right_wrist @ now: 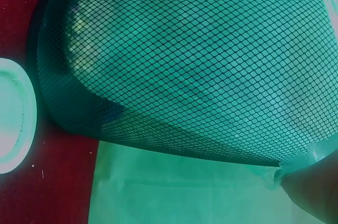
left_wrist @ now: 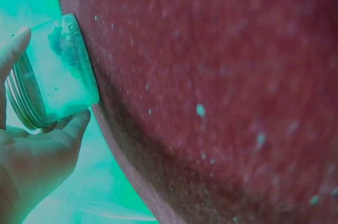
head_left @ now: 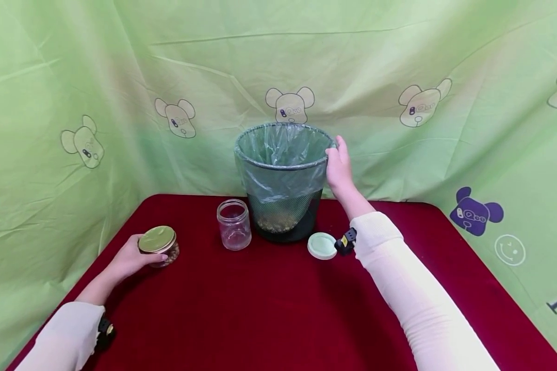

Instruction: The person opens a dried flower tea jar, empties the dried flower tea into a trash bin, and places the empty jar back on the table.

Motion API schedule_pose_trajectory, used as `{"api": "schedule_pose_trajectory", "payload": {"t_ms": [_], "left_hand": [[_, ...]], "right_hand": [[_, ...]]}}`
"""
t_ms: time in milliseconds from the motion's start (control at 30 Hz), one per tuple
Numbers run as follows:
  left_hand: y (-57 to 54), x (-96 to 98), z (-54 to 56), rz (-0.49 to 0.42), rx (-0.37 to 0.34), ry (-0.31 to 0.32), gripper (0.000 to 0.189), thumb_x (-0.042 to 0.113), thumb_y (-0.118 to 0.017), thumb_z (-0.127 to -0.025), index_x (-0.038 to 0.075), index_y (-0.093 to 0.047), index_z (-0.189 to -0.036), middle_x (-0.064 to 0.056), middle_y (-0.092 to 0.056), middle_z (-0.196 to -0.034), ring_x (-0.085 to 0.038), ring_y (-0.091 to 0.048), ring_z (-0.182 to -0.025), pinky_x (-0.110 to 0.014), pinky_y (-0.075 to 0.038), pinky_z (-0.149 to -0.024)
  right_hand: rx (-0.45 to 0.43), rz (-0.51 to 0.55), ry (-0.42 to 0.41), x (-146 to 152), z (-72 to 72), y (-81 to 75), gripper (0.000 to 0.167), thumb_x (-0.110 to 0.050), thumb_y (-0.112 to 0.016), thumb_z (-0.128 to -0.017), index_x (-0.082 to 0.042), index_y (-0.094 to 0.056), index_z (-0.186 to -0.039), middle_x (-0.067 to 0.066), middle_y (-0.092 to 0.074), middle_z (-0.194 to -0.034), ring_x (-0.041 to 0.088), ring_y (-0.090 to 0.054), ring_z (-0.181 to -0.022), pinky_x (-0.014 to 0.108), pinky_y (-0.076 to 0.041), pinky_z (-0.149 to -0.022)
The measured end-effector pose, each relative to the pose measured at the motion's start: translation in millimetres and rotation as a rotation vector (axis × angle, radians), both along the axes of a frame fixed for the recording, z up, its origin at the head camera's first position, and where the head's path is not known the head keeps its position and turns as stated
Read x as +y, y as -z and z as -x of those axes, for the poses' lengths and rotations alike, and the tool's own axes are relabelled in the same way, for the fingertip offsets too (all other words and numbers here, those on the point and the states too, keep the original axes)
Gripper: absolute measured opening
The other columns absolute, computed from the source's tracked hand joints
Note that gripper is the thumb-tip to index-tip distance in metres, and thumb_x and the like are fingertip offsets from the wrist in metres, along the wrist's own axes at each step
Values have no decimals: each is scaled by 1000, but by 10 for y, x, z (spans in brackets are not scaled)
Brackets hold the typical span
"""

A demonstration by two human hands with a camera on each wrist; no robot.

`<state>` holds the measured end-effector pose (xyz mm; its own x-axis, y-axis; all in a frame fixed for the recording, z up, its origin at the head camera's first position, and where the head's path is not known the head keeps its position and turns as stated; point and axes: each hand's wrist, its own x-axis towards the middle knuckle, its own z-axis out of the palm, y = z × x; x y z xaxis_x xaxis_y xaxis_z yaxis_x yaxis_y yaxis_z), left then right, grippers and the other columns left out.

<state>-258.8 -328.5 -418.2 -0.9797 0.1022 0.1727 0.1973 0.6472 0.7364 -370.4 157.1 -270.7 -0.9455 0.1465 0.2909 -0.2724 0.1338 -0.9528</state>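
My left hand grips a glass jar with a gold lid, which stands on the table at the left. Small brown pieces, too small to name, show through its glass. In the left wrist view, thumb and fingers are on either side of the jar. At the back, my right hand holds the right side of the rim of a black mesh wastebasket, its thumb at the edge. A clear plastic bag lines the basket and folds over the rim. Light-brown bits lie at its bottom.
A lidless clear glass jar stands just left of the basket. To the basket's right, a pale green round lid lies near the right wrist. A red cloth covers the table. Green printed fabric hangs behind and at both sides.
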Motion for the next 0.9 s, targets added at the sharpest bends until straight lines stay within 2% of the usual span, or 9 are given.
{"api": "schedule_pose_trajectory", "payload": {"t_ms": [167, 233, 333, 400, 500, 600, 900], "left_hand": [[18, 111, -29, 7, 5, 6, 44, 15, -84, -75, -7, -62, -107, -9, -68, -92, -9, -58, -83, -20, -44, -75], [24, 168, -45, 24, -3, -19, 52, 18, -85, -74, -8, -59, -111, -10, -66, -96, -9, -57, -86, -19, -43, -76], [33, 265, -58, 29, -18, -14, 59, 19, -86, -73, -9, -55, -115, -14, -65, -102, -15, -57, -93, -21, -43, -79], [38, 335, -66, 38, -24, -22, 65, 20, -86, -72, -10, -52, -118, -17, -64, -106, -21, -57, -99, -26, -43, -83], [52, 441, -68, 31, -32, -11, 72, 19, -87, -72, -14, -46, -122, -25, -59, -113, -34, -55, -108, -39, -42, -91], [64, 539, -72, 35, -37, -12, 81, 20, -87, -71, -16, -39, -125, -30, -54, -118, -41, -51, -113, -49, -39, -95], [96, 748, -98, 24, -28, 30, 82, 20, -89, -68, -14, -40, -125, -27, -57, -116, -39, -53, -111, -51, -40, -95]], "right_hand": [[-3, -24, -7, 30, -34, 27, 60, -22, -35, -100, -8, -14, -155, 5, -14, -161, 16, -14, -144, 28, -13, -114], [-1, -25, -13, 43, -49, 35, 60, -23, -35, -101, -7, -14, -155, 5, -15, -160, 16, -14, -144, 27, -13, -114], [5, -22, -23, 61, -77, 44, 61, -25, -35, -101, -6, -15, -155, 7, -16, -160, 16, -16, -144, 27, -14, -114], [5, -23, -26, 74, -100, 51, 61, -26, -36, -101, -7, -15, -155, 7, -17, -160, 16, -17, -144, 27, -15, -114], [-4, -39, -26, 92, -137, 64, 61, -30, -36, -101, -9, -16, -155, 7, -19, -159, 16, -18, -143, 28, -16, -114], [-1, -58, -26, 104, -171, 76, 61, -33, -35, -102, -10, -17, -155, 9, -20, -159, 18, -19, -143, 30, -15, -114], [42, -100, -41, 137, -235, 122, 63, -39, -33, -104, -4, -17, -154, 10, -20, -159, 19, -18, -144, 29, -14, -115]]}}
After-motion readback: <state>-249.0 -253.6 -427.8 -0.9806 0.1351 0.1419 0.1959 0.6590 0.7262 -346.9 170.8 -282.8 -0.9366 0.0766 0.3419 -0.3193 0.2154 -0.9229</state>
